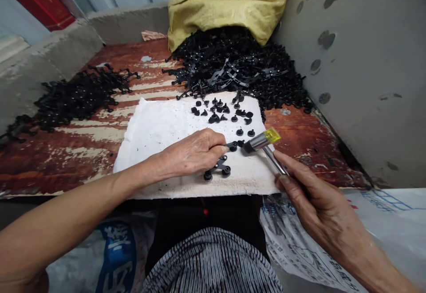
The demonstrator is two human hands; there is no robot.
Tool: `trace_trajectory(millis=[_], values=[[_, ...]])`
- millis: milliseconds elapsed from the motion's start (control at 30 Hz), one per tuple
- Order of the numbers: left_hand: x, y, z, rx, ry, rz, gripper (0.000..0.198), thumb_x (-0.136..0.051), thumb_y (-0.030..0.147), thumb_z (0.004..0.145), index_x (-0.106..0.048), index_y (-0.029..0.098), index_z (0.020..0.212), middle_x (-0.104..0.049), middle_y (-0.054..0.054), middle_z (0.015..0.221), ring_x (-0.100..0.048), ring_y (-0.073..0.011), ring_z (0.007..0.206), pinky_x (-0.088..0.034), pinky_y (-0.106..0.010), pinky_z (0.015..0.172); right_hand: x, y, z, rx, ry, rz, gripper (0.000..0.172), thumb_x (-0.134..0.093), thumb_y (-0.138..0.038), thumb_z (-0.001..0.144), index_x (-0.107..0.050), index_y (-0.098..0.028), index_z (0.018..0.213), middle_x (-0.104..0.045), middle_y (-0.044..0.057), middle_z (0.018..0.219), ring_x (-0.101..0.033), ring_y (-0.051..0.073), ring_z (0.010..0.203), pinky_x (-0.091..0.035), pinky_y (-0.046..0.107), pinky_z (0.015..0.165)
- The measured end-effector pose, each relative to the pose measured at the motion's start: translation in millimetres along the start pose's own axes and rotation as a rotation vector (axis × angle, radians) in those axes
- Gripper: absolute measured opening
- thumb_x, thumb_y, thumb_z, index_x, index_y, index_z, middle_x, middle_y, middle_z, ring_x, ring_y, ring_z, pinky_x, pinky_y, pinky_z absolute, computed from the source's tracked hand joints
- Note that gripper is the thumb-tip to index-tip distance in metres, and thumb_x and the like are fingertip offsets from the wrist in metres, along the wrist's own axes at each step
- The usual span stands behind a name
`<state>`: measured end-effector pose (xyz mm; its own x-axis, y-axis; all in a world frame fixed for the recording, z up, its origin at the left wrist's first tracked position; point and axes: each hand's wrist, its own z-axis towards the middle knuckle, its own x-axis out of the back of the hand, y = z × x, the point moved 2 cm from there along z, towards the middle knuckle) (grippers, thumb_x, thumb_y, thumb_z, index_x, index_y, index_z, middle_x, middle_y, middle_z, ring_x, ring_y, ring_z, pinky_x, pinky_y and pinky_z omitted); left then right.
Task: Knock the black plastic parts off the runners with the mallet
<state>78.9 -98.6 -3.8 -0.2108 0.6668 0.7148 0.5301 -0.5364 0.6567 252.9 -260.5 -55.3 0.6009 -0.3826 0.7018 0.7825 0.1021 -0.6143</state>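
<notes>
The woven sack [116,251] below the pad on my left has big blue characters, too folded to read, and the printed sack [299,244] by my right forearm is no clearer. My left hand [189,153] rests on the white pad [159,138], fingers pinched together on a black plastic piece [231,146] that sticks out past my fingertips. My right hand [316,200] has its fingers curled round a small hammer [262,144] with a yellow tip, its steel head just beside that piece. A second black piece [216,169] lies on the pad just below my left fingers, with loose black studs [219,113] farther up it. Beyond the pad's far edge, a heap of black parts [233,62] spills from a yellow sack [226,9] across the red-painted wooden table [293,142] — a smaller heap [83,93] lies left of the pad.
</notes>
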Motion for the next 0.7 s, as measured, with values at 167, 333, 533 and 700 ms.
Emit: trace_trajectory(millis=[167,333,533,700], values=[[4.4,4.7,3.0,0.058,-0.024,0.041,0.028,-0.046,0.019,0.084,-0.040,0.019,0.056,-0.039,0.004,0.051,-0.033,-0.0078,0.048,-0.023,-0.024,0.048,2.7,-4.5,7.1,0.072,0.006,-0.034,0.050,-0.050,-0.015,0.094,-0.051,-0.028,0.142,-0.068,0.007,0.128,-0.066,0.026,0.115,-0.059,0.042,0.092],[4.1,5.5,1.6,0.083,-0.020,0.035,0.028,-0.046,0.020,0.084,-0.040,0.019,0.057,-0.040,0.004,0.051,-0.035,-0.0080,0.048,-0.025,-0.024,0.048,6.5,-15.8,18.5,0.217,0.005,-0.094,0.056,-0.047,-0.008,0.092,-0.046,-0.024,0.146,-0.068,0.011,0.126,-0.067,0.024,0.112,-0.060,0.038,0.090],[1.4,10.2,0.6,0.093,-0.006,0.076,0.026,-0.045,0.015,0.086,-0.044,0.018,0.060,-0.045,0.003,0.053,-0.039,-0.0087,0.049,-0.026,-0.025,0.049,16.0,-33.1,20.2,0.247,0.067,-0.133,0.068,-0.045,-0.007,0.092,-0.032,-0.034,0.153,-0.070,0.007,0.109,-0.071,0.020,0.085,-0.061,0.030,0.069],[1.0,13.3,-0.6,0.096,0.025,0.137,0.029,-0.046,0.016,0.088,-0.042,0.019,0.059,-0.043,0.003,0.053,-0.037,-0.0092,0.050,-0.026,-0.026,0.052,15.2,-35.0,21.5,0.281,-0.066,-0.255,0.065,-0.043,-0.011,0.092,-0.033,-0.031,0.153,-0.070,0.007,0.096,-0.069,0.020,0.066,-0.058,0.029,0.052]])
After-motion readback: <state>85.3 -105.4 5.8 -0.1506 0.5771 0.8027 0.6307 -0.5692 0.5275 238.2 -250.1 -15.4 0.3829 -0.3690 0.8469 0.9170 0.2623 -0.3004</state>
